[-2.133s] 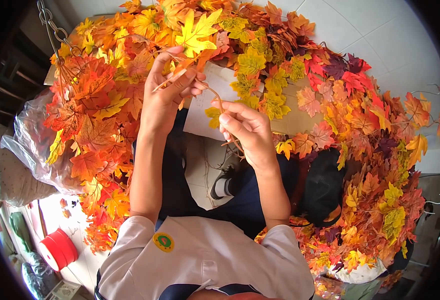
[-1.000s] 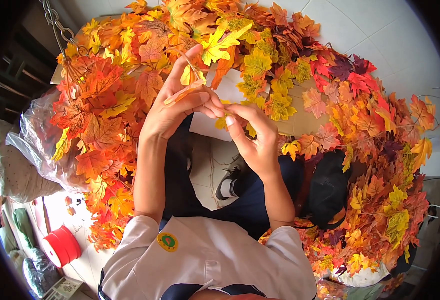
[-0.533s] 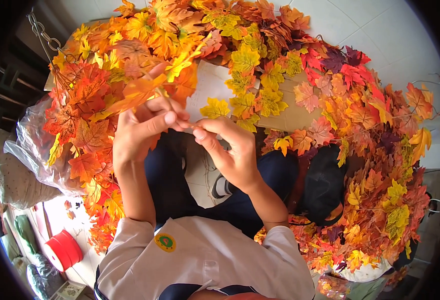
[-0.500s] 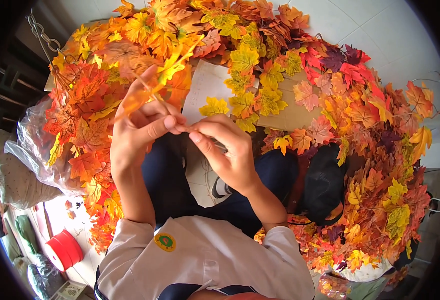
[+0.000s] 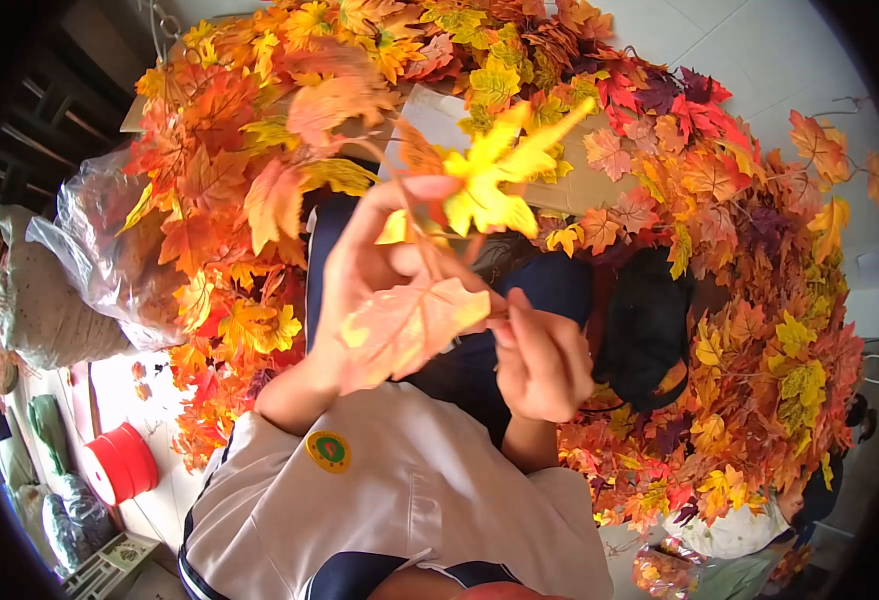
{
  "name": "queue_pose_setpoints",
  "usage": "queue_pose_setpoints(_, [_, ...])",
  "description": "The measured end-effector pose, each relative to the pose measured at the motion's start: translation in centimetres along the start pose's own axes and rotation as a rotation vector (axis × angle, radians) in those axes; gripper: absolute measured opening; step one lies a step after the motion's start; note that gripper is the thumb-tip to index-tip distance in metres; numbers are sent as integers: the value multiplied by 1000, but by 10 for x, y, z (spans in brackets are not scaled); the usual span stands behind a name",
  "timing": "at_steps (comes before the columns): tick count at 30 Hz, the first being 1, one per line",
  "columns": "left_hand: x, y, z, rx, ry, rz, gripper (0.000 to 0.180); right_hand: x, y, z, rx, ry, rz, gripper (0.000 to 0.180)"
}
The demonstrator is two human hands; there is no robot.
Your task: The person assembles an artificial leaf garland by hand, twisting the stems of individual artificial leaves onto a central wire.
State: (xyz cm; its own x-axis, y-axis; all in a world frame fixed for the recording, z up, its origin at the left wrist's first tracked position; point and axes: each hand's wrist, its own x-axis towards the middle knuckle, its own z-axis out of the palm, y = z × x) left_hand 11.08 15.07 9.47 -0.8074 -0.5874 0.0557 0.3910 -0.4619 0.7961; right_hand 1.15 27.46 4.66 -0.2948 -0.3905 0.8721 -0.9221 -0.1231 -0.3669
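Note:
In front of my chest, a strand of artificial maple leaves on a thin brown stem runs between both hands. My left hand (image 5: pixel 365 265) is closed round the stem, its index finger raised beside a bright yellow leaf (image 5: pixel 490 185). Below the fingers hangs a pinkish-orange leaf (image 5: pixel 425 325), covering part of that palm. My right hand (image 5: pixel 545 365) pinches the stem's near end between thumb and fingers, just right of that leaf. Further along, blurred peach leaves (image 5: pixel 345 105) of the strand reach away to the upper left.
Heaps of red, orange and yellow leaves (image 5: pixel 760 380) curve round me. Cardboard (image 5: pixel 605 190) and a white sheet (image 5: pixel 430 115) lie ahead. A black bag (image 5: pixel 645 330) rests by my right knee. Left are clear plastic (image 5: pixel 110 260) and a red ribbon spool (image 5: pixel 120 465).
Both hands have come nearer my body and moved right, bringing the strand along. Its yellow leaf swung right, and a pinkish-orange leaf now shows in front of my left hand.

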Motion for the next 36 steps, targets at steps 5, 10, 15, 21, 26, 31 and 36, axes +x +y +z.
queue_pose_setpoints(5, [-46, -56, -15, -220, -266, -55, 61, -16, -61, -54, 50, -65, 377, 13])
queue_pose_setpoints(10, [-95, -82, -46, -319, -21, -239, 59, -49, -88, -58, 42, -386, 700, 8])
queue_pose_setpoints(15, [-97, -101, -79, -360, 193, -365, 37, -64, -68, -40, 594, -630, 1094, 22])
queue_pose_setpoints(21, [-101, -106, -118, -460, 180, -559, 21, -58, -44, 11, 724, -653, 1158, 25])
queue_pose_setpoints(26, [-91, -104, -143, -400, 84, -573, 25, -35, -25, 46, 451, -937, 748, 22])
queue_pose_setpoints(31, [-76, -99, -154, -331, 109, -488, 22, -15, -9, 62, 353, -1147, 506, 11])
queue_pose_setpoints(36, [-62, -109, -164, -321, 65, -367, 8, 20, 6, 80, 130, -1324, 464, 12])
